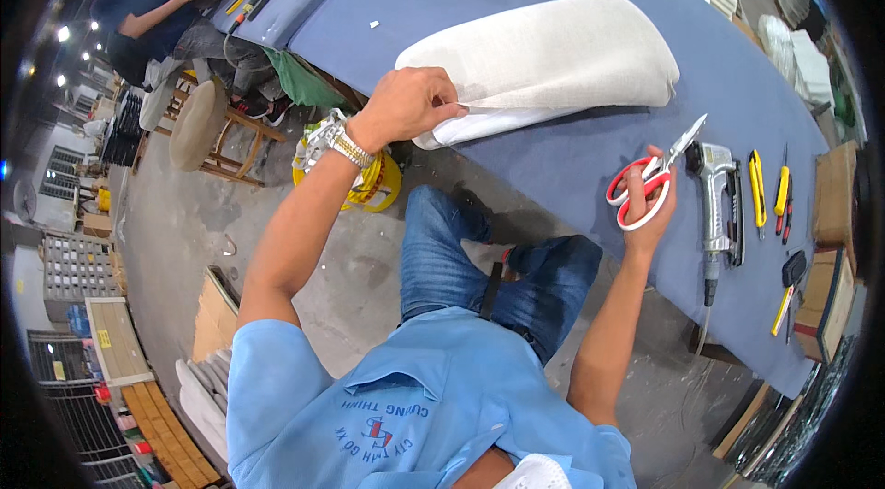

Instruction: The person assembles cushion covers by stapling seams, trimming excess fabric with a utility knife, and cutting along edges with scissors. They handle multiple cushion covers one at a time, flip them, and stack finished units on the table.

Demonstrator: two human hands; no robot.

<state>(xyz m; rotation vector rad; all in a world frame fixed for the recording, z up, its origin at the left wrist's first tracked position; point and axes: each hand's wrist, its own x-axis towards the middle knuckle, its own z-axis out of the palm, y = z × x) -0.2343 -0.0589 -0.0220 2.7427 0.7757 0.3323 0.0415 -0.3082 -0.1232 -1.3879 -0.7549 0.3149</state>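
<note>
Off-white cushion [553, 47]: soft, rounded oblong in woven-looking fabric, lying near the front edge of the blue table [553, 162].
Left hand [410, 105]: thumb and index finger pressed together, pinching a fold along the cushion's near side.
Right hand [654, 217]: fingers curled around the red-and-white handles of the scissors [684, 141].
Blades: shiny metal, pointing away from the body.
</note>
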